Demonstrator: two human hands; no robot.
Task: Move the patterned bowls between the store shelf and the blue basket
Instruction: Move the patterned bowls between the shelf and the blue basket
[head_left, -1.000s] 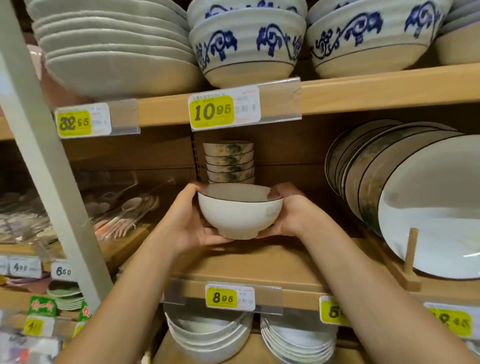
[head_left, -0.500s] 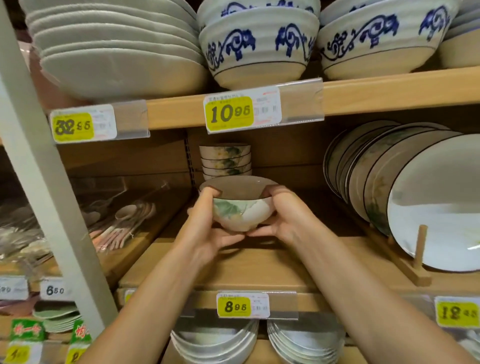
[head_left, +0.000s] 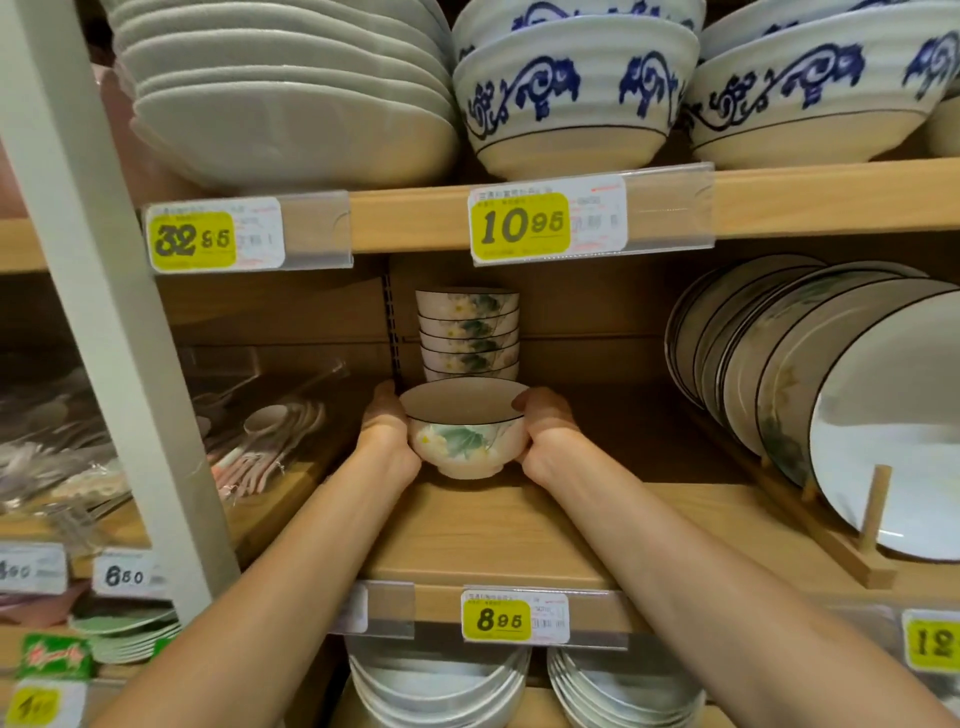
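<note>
A white bowl (head_left: 465, 441) with a dark rim and a green leaf and yellow flower pattern stands upright on the wooden middle shelf (head_left: 498, 530). My left hand (head_left: 387, 441) grips its left side and my right hand (head_left: 545, 439) grips its right side, fingers curled round the back. Right behind it rises a stack of several matching patterned bowls (head_left: 467, 332) against the shelf's back wall. No blue basket is in view.
Plates (head_left: 841, 405) stand on edge in a wooden rack (head_left: 872, 519) at the right. Large white and blue-patterned bowls (head_left: 576, 88) fill the shelf above. Bagged spoons (head_left: 260, 436) lie to the left past a white post (head_left: 104, 291). More white bowls (head_left: 436, 691) sit below.
Both hands have carried the bowl away from me, deeper into the shelf, and lowered it until its foot meets the shelf board in front of the stack.
</note>
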